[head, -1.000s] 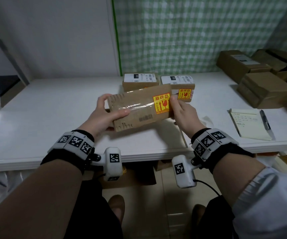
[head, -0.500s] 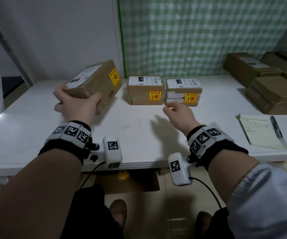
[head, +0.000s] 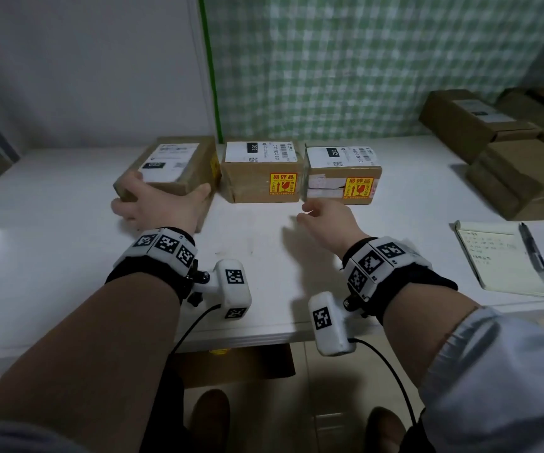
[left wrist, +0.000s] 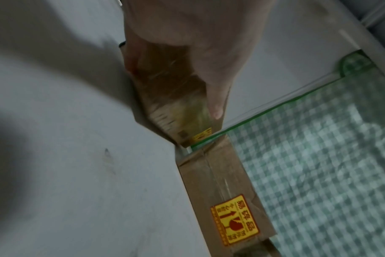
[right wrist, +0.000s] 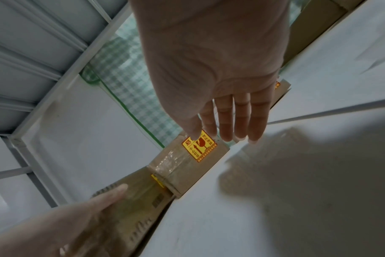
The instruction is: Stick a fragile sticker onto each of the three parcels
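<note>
Three brown parcels stand in a row at the back of the white table (head: 68, 256). My left hand (head: 163, 206) grips the near end of the left parcel (head: 179, 161), thumb (left wrist: 213, 97) along its right side. That parcel rests on the table, and its yellow fragile sticker (left wrist: 201, 136) faces the middle parcel (head: 257, 188). The middle parcel's front carries a fragile sticker (head: 283, 188). So does the right parcel (head: 329, 184), with its sticker (head: 359, 188). My right hand (head: 324, 215) hovers empty over the table before the right parcel, fingers (right wrist: 231, 120) straight.
Several plain brown boxes (head: 509, 158) are piled at the back right. A yellow notepad (head: 499, 256) with a pen (head: 533, 253) lies near the right front edge. A green checked curtain (head: 362, 60) hangs behind the parcels. A cardboard box (head: 238, 367) sits under the table.
Both hands held the stickered parcel in front of me. My right hand let go, and my left hand carried the parcel left and set it down beside the middle parcel.
</note>
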### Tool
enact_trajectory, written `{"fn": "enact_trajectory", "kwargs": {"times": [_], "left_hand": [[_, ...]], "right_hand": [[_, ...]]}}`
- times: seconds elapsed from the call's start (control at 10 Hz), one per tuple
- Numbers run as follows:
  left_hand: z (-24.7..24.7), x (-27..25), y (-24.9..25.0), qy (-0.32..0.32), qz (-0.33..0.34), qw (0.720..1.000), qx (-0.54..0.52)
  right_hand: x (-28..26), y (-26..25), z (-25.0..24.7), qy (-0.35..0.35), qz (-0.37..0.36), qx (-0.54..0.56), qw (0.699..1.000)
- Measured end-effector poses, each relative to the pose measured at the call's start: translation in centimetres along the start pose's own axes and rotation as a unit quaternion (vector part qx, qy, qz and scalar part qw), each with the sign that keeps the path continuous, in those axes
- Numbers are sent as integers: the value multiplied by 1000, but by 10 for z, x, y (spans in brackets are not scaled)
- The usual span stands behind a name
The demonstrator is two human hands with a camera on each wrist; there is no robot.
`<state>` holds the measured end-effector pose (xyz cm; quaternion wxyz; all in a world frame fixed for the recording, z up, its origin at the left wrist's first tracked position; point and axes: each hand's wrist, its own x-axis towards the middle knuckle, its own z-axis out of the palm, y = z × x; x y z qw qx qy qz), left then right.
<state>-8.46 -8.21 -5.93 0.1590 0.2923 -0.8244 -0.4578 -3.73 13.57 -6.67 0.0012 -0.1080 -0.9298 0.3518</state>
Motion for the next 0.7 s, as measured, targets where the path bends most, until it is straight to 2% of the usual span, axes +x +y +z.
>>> {"fn": "enact_trajectory", "kwargs": {"times": [0.5, 0.6, 0.7], "left_hand": [[-7, -8, 9, -81, 15, 996, 17], [-17, -12, 15, -65, 34, 997, 8], [-27, -16, 35, -106, 104, 985, -90]], "right_hand": [[-11, -4, -7, 11, -7, 2, 1000], [-21, -10, -16, 14, -20, 11, 1000], [-28, -23, -32, 58, -56, 72, 994]]}}
